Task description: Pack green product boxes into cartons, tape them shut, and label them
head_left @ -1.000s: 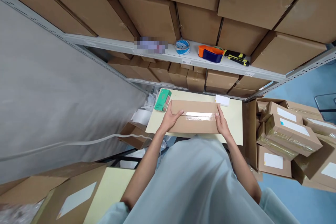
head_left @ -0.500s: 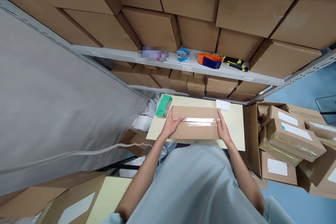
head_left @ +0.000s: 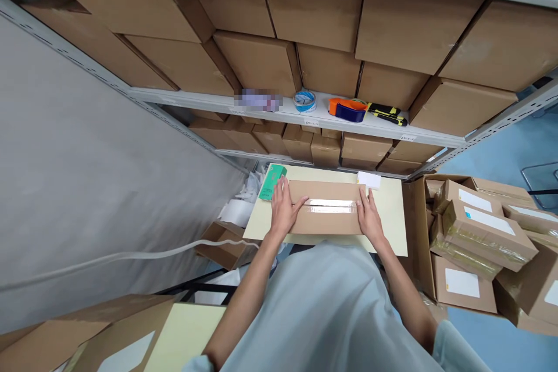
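A flat cardboard box lies over the pale yellow tabletop in front of me, with shiny clear tape along its middle seam. My left hand grips its left end, thumb on top and fingers along the side. At the opposite end my right hand holds it the same way. Just beyond my left fingers stands a green box. A small white stack of labels or cards lies past my right fingertips.
On the shelf ahead sit a blue tape roll, an orange and blue tape dispenser and black-yellow cutters. Several packed boxes fill a large carton at right. A grey wall and white cable are at left.
The box has shifted slightly, and the fingers of both my hands now lie straighter along its ends. My view has tilted up a little.
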`<state>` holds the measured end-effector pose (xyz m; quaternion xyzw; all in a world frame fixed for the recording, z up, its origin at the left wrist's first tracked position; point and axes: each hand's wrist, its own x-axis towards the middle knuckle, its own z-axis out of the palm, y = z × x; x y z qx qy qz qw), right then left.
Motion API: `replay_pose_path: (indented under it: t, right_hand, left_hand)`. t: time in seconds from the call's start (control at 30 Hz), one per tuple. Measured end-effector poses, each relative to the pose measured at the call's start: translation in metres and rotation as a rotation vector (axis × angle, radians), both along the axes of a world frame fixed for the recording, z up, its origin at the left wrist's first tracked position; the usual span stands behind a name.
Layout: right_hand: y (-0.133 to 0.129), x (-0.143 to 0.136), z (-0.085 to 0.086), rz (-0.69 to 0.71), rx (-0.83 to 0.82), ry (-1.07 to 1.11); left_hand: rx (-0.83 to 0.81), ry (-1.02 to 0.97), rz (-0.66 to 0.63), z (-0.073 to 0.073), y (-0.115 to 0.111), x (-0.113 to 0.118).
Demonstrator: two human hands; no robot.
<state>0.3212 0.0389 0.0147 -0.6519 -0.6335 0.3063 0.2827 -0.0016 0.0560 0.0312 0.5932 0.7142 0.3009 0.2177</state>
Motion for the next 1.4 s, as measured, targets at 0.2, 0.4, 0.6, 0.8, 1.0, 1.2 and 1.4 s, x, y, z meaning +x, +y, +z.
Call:
replay_pose_path:
  t: [0.2,0.4,0.6,0.8,1.0,1.2,1.4]
  right_hand:
    - [0.035,-0.007,0.046,0.106,0.327,-0.374]
    - [0.171,-0.033,0.130,0.140,0.576,-0.514]
    - [0.285,-0.071,0.183,0.117,0.331,-0.709]
    - [0.311,-0.087,0.173,0.111,0.199,-0.728]
    - [0.293,-0.080,0.174,0.139,0.239,-0.717]
    - [0.197,-0.044,0.145,0.303,0.553,-0.535]
    - [0.062,-0.014,0.122,0.412,0.741,-0.395]
  left_hand:
    - [0.192,0.286,-0.056,0.049,0.039,0.041]
    - [0.402,0.241,-0.084,0.114,0.142,0.087]
    - [0.376,0.134,-0.024,0.146,0.217,0.101]
    - [0.310,0.113,-0.071,0.130,0.221,0.093]
    - [0.359,0.024,-0.096,0.113,0.189,0.081]
    - [0.517,-0.148,-0.037,0.111,0.094,0.051]
    - [0.570,-0.260,-0.073,0.126,-0.004,0.041]
